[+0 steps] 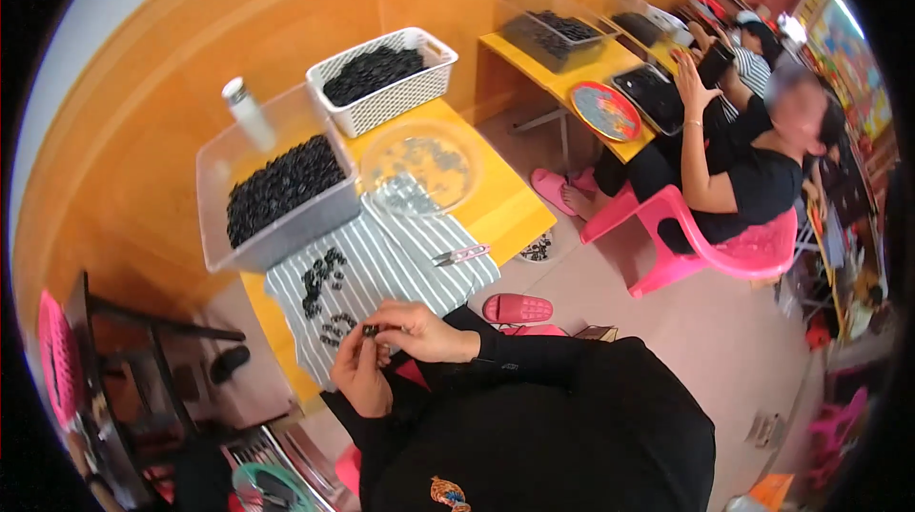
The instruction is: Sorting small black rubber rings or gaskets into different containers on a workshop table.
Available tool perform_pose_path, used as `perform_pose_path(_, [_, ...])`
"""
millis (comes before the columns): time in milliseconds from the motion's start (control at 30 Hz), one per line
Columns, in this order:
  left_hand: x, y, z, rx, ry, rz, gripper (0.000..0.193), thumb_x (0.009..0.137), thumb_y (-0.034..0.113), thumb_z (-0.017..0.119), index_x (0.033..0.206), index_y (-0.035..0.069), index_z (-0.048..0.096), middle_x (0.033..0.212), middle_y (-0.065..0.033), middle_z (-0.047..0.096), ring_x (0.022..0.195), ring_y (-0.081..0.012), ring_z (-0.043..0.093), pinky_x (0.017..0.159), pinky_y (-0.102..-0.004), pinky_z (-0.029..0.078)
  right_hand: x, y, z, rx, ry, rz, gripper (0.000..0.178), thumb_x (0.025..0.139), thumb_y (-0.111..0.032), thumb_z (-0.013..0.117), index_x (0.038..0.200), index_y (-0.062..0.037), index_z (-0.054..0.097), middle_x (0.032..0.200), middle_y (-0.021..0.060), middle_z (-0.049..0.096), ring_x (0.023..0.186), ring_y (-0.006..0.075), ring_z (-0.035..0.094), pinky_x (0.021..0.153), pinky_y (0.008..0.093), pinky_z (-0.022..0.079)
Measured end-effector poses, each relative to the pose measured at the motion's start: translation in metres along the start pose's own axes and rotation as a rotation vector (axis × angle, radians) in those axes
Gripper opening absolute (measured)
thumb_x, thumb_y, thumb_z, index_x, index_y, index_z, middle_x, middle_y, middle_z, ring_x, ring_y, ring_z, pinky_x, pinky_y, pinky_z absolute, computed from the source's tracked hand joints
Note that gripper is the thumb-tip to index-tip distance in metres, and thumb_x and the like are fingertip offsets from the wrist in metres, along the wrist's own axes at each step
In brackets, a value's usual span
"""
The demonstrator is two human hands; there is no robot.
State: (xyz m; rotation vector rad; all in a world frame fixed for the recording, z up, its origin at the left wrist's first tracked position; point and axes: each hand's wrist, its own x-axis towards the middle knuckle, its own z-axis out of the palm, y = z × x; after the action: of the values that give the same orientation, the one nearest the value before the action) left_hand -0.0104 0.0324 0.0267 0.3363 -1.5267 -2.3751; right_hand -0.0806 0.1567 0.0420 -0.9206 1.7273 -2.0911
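Observation:
My left hand [361, 384] and my right hand [425, 333] meet over the near edge of a striped cloth [405, 264]. Their fingertips pinch a small dark piece [370, 331] between them; its exact kind is too small to make out. Beside my fingers, several small dark pieces [335, 328] lie on the cloth. Farther up it is a loose cluster of black pieces [322, 280]. Pink-handled thread snips [466, 254] rest on the cloth to the right of my hands.
On the yellow table [515, 212] stand a clear bin [319, 234] of black pieces, a white basket [405, 97], a bottle [247, 114] and a round clear tray [469, 161] of small pieces. To the right a person sits on a pink chair [701, 240]. Pink slippers [517, 309] lie on the floor.

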Motion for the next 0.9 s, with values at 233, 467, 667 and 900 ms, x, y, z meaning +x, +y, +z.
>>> perform_pose_path(233, [-0.009,0.016,0.022,0.031,-0.017,0.135,0.020,0.088,0.004,0.053,0.106,-0.003,0.057,0.080,-0.0057,0.060,0.063,-0.0082,0.052,0.053,-0.0177,0.040,-0.005,-0.023,-0.001,-0.144,0.057,-0.130,0.025,0.081,0.007,0.051,0.105,0.0009,0.057,0.082,0.0099,0.052,0.073,0.0177,0.056,0.061,0.0260,0.045])
perform_pose_path(467, [-0.015,0.034,0.027,0.038,-0.039,0.339,0.012,0.087,0.003,0.054,0.096,-0.004,0.056,0.078,-0.0046,0.055,0.059,-0.0070,0.046,0.049,-0.0173,0.033,-0.002,-0.041,0.011,-0.171,0.089,-0.338,0.020,0.083,0.004,0.054,0.102,-0.0003,0.058,0.082,0.0096,0.051,0.070,0.0193,0.056,0.060,0.0268,0.044])
perform_pose_path(667, [-0.002,0.032,0.031,0.060,-0.044,0.107,0.014,0.086,-0.001,0.053,0.099,-0.001,0.057,0.079,-0.0055,0.056,0.059,-0.0086,0.050,0.051,-0.0191,0.039,-0.004,-0.031,-0.001,0.071,0.076,-0.031,0.016,0.086,0.005,0.048,0.101,0.0040,0.054,0.083,0.0061,0.049,0.070,0.0138,0.057,0.058,0.0254,0.046])
perform_pose_path(900, [-0.005,0.015,0.009,0.061,-0.087,-0.058,0.018,0.084,0.000,0.056,0.102,-0.003,0.058,0.080,-0.0069,0.062,0.061,-0.0101,0.056,0.052,-0.0194,0.042,-0.016,-0.009,-0.006,0.137,0.049,0.135,0.016,0.085,0.003,0.051,0.101,0.0036,0.055,0.086,0.0061,0.054,0.075,0.0116,0.056,0.066,0.0240,0.046])
